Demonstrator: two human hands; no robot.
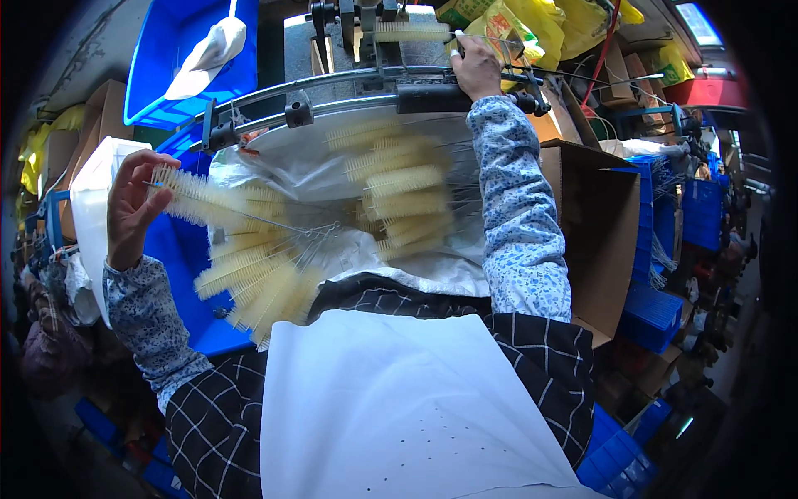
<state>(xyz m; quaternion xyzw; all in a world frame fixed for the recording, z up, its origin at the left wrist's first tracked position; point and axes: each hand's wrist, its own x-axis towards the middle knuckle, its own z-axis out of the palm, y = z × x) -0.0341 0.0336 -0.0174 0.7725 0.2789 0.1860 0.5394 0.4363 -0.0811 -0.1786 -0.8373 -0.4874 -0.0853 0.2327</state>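
Note:
My left hand [133,204] pinches the tip end of a bottle brush [199,200] with cream bristles; its thin wire stem points right over the other brushes. My right hand [476,68] is up at the machine [386,75], its fingers closed at the stem end of a second bottle brush [411,32] lying across the machine. Below the rail, a heap of brushes [249,274] fans out on the left, stems toward the middle. Another stack of brushes [407,195] lies on the right, slightly blurred, stems pointing right.
White sheeting [349,254] lies under the brushes across my lap. A blue bin [187,58] holding a white scoop-like thing stands at the upper left. An open cardboard box [603,233] stands beside my right forearm. Yellow bags [540,29] lie behind the machine, and blue crates [657,308] are at the right.

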